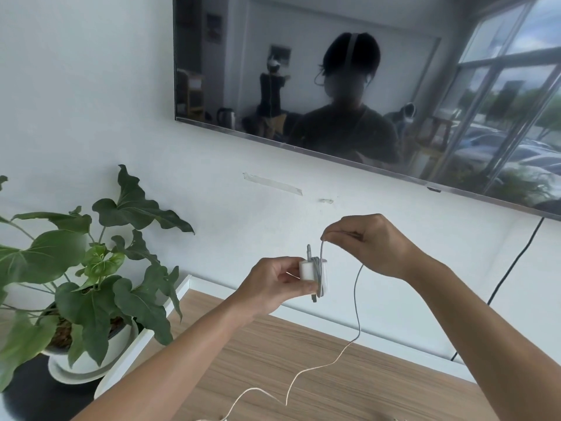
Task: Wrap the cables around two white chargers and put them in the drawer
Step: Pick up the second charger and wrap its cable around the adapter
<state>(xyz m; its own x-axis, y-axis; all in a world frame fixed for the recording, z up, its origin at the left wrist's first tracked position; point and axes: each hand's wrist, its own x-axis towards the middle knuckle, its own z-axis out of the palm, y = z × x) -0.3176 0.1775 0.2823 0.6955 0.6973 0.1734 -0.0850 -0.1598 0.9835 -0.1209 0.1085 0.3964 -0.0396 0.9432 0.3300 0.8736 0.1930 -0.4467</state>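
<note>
A dark television screen (pixel 364 86) is hanging on the white wall (pixel 91 86), filling the frame from 12 to 3 o'clock; its glass is reflecting a room, windows and a person wearing a head strap. No brand name or other writing is readable on it, nor on anything else in view. A black cord (pixel 513 268) is dropping from its lower edge at 3 o'clock.

A wooden tabletop (pixel 303 360) with a white edge is stretching across 5 to 7 o'clock. A leafy green plant (pixel 100 268) in a white pot (pixel 91 357) is sitting at 8 o'clock, beside the tabletop's left end.

Both forearms are reaching up from the bottom edge. The left hand (pixel 273 284), just below centre, is gripping a white charger (pixel 312 273) between thumb and fingers, holding it in the air above the tabletop with its prongs pointing up. Several turns of cable (pixel 358 299) are lying around the charger's body.

The right hand (pixel 373 244), at about 2 o'clock from the charger and just above it, is pinching the cable between curled fingertips. From that pinch one strand is running down to the charger at 7 o'clock, while the loose length is hanging toward 6 o'clock, curving over the tabletop and trailing off the bottom edge.

A strip of clear tape (pixel 273 183) is sticking to the wall at 12 o'clock from the charger.
</note>
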